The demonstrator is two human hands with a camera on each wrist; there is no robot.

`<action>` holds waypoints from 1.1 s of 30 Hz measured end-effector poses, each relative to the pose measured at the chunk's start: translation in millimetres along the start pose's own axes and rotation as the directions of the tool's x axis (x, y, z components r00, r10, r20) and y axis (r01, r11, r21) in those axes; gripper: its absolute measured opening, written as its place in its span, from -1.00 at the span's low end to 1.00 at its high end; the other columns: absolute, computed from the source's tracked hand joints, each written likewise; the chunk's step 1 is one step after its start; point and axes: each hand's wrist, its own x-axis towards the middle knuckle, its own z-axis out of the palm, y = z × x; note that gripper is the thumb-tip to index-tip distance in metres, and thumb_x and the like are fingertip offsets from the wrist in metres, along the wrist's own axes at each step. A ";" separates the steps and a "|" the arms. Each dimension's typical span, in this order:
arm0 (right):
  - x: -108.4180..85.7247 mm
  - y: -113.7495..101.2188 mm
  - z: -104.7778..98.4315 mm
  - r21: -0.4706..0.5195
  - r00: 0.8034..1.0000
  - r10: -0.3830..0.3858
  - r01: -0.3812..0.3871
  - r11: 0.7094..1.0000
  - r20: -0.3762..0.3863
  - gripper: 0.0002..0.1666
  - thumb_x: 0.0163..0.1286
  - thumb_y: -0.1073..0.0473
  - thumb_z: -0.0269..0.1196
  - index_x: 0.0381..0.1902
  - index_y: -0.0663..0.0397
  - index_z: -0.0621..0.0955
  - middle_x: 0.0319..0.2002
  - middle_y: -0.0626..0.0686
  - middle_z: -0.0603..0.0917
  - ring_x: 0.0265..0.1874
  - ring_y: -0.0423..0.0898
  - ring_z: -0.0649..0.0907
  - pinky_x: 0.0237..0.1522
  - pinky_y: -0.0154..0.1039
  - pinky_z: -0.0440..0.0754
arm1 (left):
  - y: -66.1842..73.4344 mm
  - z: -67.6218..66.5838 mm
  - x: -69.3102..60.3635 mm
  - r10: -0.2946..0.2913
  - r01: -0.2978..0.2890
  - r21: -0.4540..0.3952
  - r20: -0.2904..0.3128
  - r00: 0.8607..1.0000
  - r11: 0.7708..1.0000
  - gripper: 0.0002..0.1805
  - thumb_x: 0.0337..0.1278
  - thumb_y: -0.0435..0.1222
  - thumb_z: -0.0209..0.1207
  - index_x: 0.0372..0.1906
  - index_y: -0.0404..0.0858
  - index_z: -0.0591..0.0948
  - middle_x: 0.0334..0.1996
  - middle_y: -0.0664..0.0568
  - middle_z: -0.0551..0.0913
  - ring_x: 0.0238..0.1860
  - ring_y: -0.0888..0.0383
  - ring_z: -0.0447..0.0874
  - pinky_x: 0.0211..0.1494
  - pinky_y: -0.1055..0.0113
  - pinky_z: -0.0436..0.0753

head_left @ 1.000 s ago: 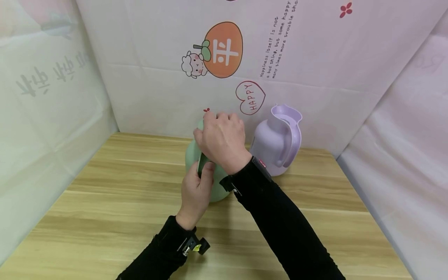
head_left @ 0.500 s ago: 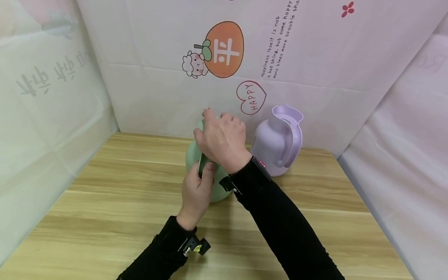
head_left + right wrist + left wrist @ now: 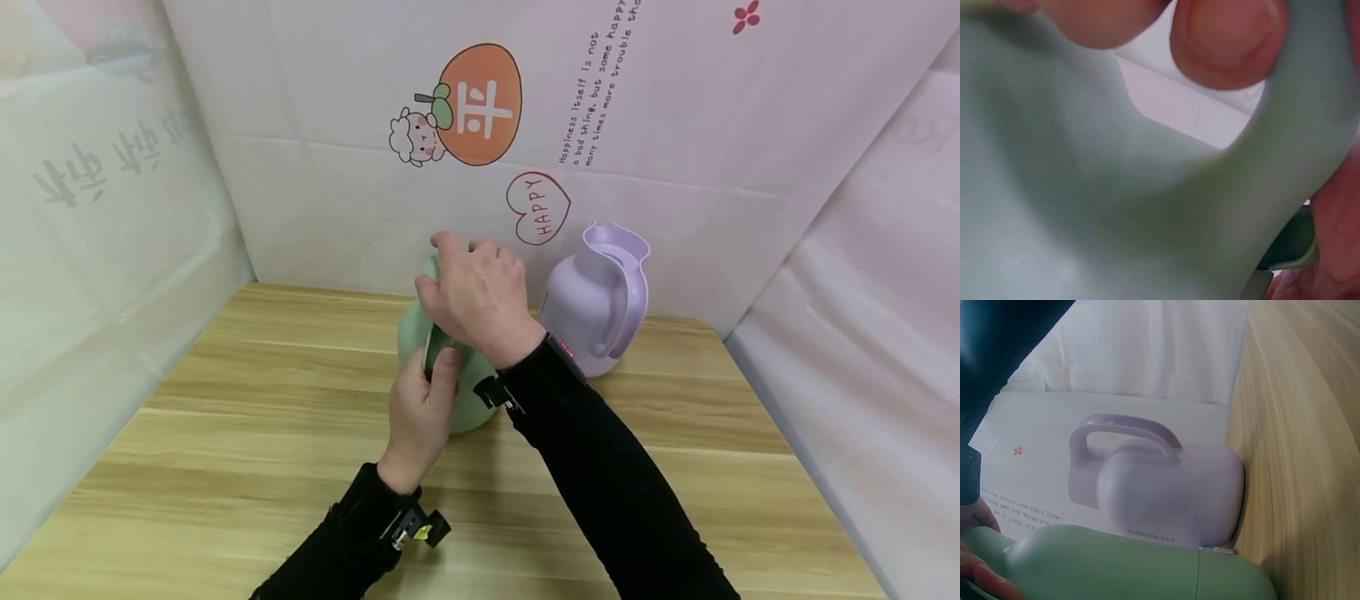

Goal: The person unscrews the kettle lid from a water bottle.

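A green thermos jug stands on the wooden table, its top and part of its body covered by both hands. My left hand grips its handle, thumb laid along the near side. Over the jug's top lies my right hand, fingers bent around the rim; what they hold there is mostly hidden. The right wrist view shows blurred fingertips by an opening in the pale green surface. Behind and to the right stands a lilac thermos jug, upright, untouched, its handle toward the right.
The light wooden table extends on both sides of the jugs. A printed white cloth hangs close behind them, with more white cloth at left and right.
My right hand and wrist have shifted slightly to the right over the jug's top, its index finger a little higher. The left hand and both jugs stay in place.
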 end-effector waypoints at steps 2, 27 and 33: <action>0.0 1.9 -0.1 0.012 1.000 -0.019 0.019 1.000 -0.007 -0.42 0.48 -0.17 0.15 0.38 -0.16 0.53 -0.33 0.17 0.64 -0.32 0.16 0.61 -0.23 0.08 0.59 | -0.4 0.1 0.3 -0.003 0.003 -0.002 0.000 1.000 1.000 -0.65 0.64 -0.24 0.02 -0.44 -0.18 0.42 -0.66 0.15 0.37 -0.66 0.24 0.32 -0.57 0.34 0.33; 3.1 12.2 -2.9 0.114 0.984 -0.164 0.156 0.981 0.068 -0.39 0.31 0.02 0.08 0.32 -0.05 0.59 0.20 0.19 0.66 0.18 0.16 0.63 0.10 0.21 0.60 | 2.7 -1.2 0.0 -0.015 0.015 0.008 0.004 1.000 1.000 -0.64 0.64 -0.27 0.01 -0.46 -0.19 0.39 -0.68 0.15 0.33 -0.68 0.24 0.28 -0.58 0.34 0.29; 5.1 10.8 -4.3 0.131 0.983 -0.167 0.155 0.979 0.082 -0.39 0.24 0.05 0.07 0.26 -0.05 0.61 0.17 0.13 0.67 0.12 0.09 0.64 0.06 0.12 0.61 | 3.7 -1.2 0.3 -0.024 0.024 0.010 0.009 1.000 1.000 -0.64 0.64 -0.26 0.00 -0.45 -0.19 0.39 -0.67 0.15 0.33 -0.68 0.24 0.29 -0.59 0.34 0.28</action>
